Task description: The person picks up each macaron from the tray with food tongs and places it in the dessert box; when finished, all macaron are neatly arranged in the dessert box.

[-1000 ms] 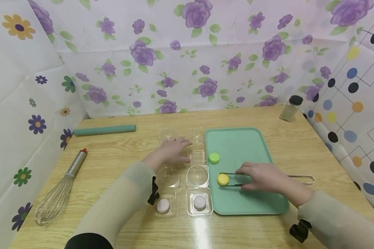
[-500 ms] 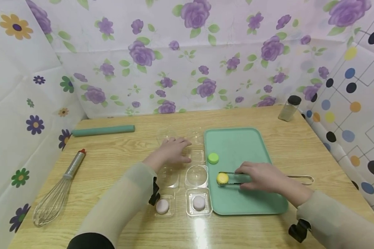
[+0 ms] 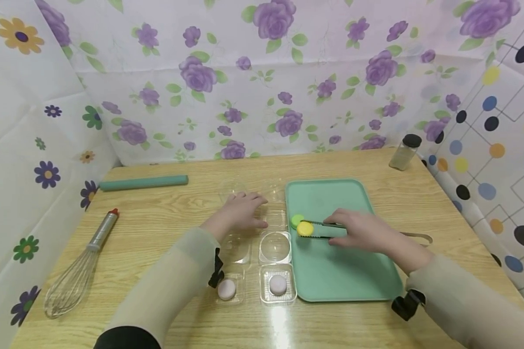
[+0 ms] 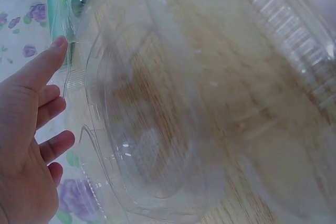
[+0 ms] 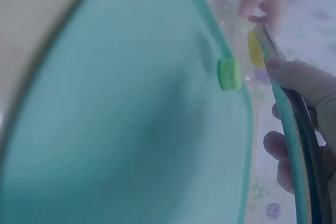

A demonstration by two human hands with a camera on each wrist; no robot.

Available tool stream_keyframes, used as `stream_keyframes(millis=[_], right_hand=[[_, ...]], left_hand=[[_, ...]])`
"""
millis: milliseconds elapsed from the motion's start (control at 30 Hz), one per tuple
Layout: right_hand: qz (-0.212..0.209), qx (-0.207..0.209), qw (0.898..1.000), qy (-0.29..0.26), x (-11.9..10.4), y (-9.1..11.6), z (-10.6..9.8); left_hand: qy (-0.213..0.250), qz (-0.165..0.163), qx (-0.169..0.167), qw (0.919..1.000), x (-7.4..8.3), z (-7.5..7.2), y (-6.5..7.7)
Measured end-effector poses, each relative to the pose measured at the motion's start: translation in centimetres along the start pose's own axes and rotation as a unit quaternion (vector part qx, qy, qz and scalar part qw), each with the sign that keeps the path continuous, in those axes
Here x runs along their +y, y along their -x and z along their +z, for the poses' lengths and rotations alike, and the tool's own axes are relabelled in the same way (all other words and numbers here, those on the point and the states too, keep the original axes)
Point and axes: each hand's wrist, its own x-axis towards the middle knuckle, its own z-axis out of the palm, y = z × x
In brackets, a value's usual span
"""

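My right hand (image 3: 362, 233) grips metal tongs (image 5: 294, 124), whose toothed tips pinch a yellow macaron (image 3: 305, 229). In the right wrist view the yellow macaron looks raised above the green tray (image 3: 345, 276). A green macaron (image 3: 296, 221) lies near the tray's left edge, partly behind the yellow one in the head view. Over the clear plastic containers (image 3: 276, 247) my left hand (image 3: 241, 212) is spread with relaxed fingers; whether it touches them I cannot tell. Two pale macarons, one on the left (image 3: 226, 289) and one on the right (image 3: 277, 285), sit in the front compartments.
A whisk (image 3: 87, 261) lies at the table's left side, and a green rod (image 3: 144, 182) lies behind it. At the back right stands a black-lidded jar (image 3: 405, 152). Patterned sheets surround the wooden table (image 3: 192, 194) at the back and both sides.
My right hand has moved up and to the left in the head view, bringing the tongs and yellow macaron up beside the green macaron. The left hand has stayed in place.
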Motion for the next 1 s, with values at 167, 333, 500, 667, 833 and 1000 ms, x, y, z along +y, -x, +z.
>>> stream_keyframes(millis=[167,333,500,667,833,1000], right_hand=[[0.007,0.003,1.000,0.003,-0.3,-1.9,-0.4],[0.028,-0.013,1.000,-0.004,-0.6,-4.1,-0.5],[0.045,-0.031,0.999,-0.003,-1.0,-6.2,-0.2],[0.048,-0.042,0.998,0.010,-1.4,-8.0,0.5],[0.051,-0.056,0.997,0.017,-1.4,-9.2,1.2],[0.045,-0.067,0.996,0.033,-1.6,-9.6,1.5]], left_hand=[[-0.002,-0.003,0.005,1.0000,0.0,0.3,-0.2],[-0.001,-0.009,0.008,0.9999,-0.1,0.5,-0.2],[0.005,-0.011,0.014,0.9998,-0.1,0.5,-0.1],[0.009,-0.010,0.016,0.9998,-0.1,0.5,0.0],[0.007,-0.010,0.018,0.9998,-0.1,0.5,0.0],[0.010,-0.013,0.014,0.9998,0.0,0.3,0.1]])
